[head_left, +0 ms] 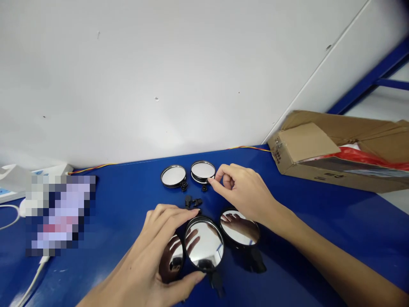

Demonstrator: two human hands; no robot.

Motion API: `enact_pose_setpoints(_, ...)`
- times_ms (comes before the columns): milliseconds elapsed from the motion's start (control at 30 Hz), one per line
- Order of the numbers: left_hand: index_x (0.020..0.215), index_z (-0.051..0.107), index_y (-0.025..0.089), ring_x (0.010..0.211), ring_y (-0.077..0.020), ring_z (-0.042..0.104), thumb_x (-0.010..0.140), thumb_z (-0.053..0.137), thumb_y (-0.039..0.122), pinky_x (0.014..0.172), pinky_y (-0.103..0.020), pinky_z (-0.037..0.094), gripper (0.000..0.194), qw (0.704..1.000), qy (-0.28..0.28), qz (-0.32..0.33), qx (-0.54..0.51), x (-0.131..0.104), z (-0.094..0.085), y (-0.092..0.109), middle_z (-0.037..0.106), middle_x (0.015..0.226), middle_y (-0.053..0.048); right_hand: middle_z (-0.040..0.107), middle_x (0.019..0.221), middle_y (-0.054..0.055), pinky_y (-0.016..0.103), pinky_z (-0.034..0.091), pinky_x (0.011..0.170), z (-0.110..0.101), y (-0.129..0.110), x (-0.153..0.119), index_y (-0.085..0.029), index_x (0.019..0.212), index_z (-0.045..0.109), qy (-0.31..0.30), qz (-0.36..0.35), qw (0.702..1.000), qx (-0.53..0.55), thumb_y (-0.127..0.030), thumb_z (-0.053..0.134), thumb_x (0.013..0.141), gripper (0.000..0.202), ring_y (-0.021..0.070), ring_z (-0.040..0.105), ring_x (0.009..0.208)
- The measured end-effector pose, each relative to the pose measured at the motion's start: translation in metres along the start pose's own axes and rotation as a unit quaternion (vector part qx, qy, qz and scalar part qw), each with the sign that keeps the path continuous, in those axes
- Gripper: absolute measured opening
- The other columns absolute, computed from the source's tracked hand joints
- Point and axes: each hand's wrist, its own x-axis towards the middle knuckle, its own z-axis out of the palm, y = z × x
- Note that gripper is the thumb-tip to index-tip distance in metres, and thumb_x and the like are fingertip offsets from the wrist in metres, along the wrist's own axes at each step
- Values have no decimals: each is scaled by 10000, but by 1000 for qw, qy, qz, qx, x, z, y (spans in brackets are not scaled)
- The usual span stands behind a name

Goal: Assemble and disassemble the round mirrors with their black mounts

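Two round black-rimmed mirrors, a left one (173, 175) and a right one that looks stacked (203, 169), lie at the back of the blue table. My right hand (236, 185) pinches the edge of the right one with thumb and index finger. Nearer to me, my left hand (162, 251) spans a larger round mirror (204, 243), its fingers at the top rim and its thumb at the bottom. Another mirror (174, 258) is partly hidden under that hand. To the right, one more mirror (239, 228) lies below my right wrist. Small black clamp parts (193, 201) sit between the rows.
An open cardboard box (332, 170) with red plastic inside stands at the right. At the left lie a pixelated phone-like object (60, 213) with a white cable (33, 283) and a white device (57, 170). A white wall (159, 76) rises behind the blue table (128, 183).
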Motion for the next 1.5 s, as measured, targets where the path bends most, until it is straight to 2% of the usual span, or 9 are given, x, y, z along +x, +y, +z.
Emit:
enact_pose_setpoints(133,1656,383,456,1362,-313,592,970,889,242,1139,-496,538,879,1000,-10,-11,8,-1,-2,0,640,1524,-42,667,687,-2,358,351,685,4,1,3,-255,795,693,-22,15,999,-36,-541,762,1053,391,240,630,799)
enact_pose_setpoints(367,1667,405,423,1145,-268,698,1133,686,296,1047,-453,557,617,1000,-14,-4,9,-6,-4,-2,718,1372,-40,711,710,-1,355,360,684,15,13,9,-242,776,667,0,-31,999,-19,-383,790,1029,315,232,621,805)
enact_pose_setpoints(600,1609,495,462,1300,-291,693,1175,593,307,1116,-486,587,471,995,79,-65,2,-3,-4,4,670,1500,-40,702,740,-5,340,440,686,5,12,7,-231,808,678,53,-96,992,64,-299,767,1030,249,189,582,744)
enact_pose_setpoints(733,1686,459,478,1292,-283,730,1107,709,297,1041,-431,682,656,983,159,-89,0,0,-4,3,598,1586,-64,671,730,-17,331,448,674,-5,-6,-3,-233,861,707,91,-223,958,158,-227,763,1045,193,174,538,728)
enact_pose_setpoints(800,1751,383,494,1321,-297,723,1071,766,312,975,-405,720,801,979,175,-100,-10,1,-4,3,543,1652,-76,676,738,-28,324,468,695,-6,-15,-9,-230,902,723,72,-273,938,204,-201,787,1041,156,160,538,722)
enact_pose_setpoints(900,1767,365,523,1445,-348,675,1039,818,328,930,-393,747,879,980,167,-101,-34,2,-4,3,491,1737,-60,713,794,-24,318,503,739,-4,-23,-16,-221,969,746,5,-310,916,255,-223,827,1048,113,150,581,754)
enact_pose_setpoints(1000,1720,450,520,1484,-365,661,1024,841,324,943,-396,751,822,985,140,-89,-55,3,-4,3,566,1685,-45,724,830,-10,315,514,754,0,-26,-21,-212,1021,762,-37,-332,903,271,-264,825,1075,98,156,602,799)
enact_pose_setpoints(1233,1593,592,490,1339,-309,719,1018,787,216,1002,-389,707,666,990,109,-72,-55,4,-10,-1,630,1498,-51,709,871,0,298,524,759,2,-21,-21,-206,1074,791,-63,-316,911,259,-341,806,1100,138,153,621,820)
enact_pose_setpoints(1500,1563,603,461,1195,-292,755,986,840,308,934,-408,710,642,990,121,-66,-22,4,-6,5,643,1438,-56,734,861,10,306,530,755,1,-22,-21,-211,1122,810,-34,-319,914,247,-363,773,1122,157,166,637,818)
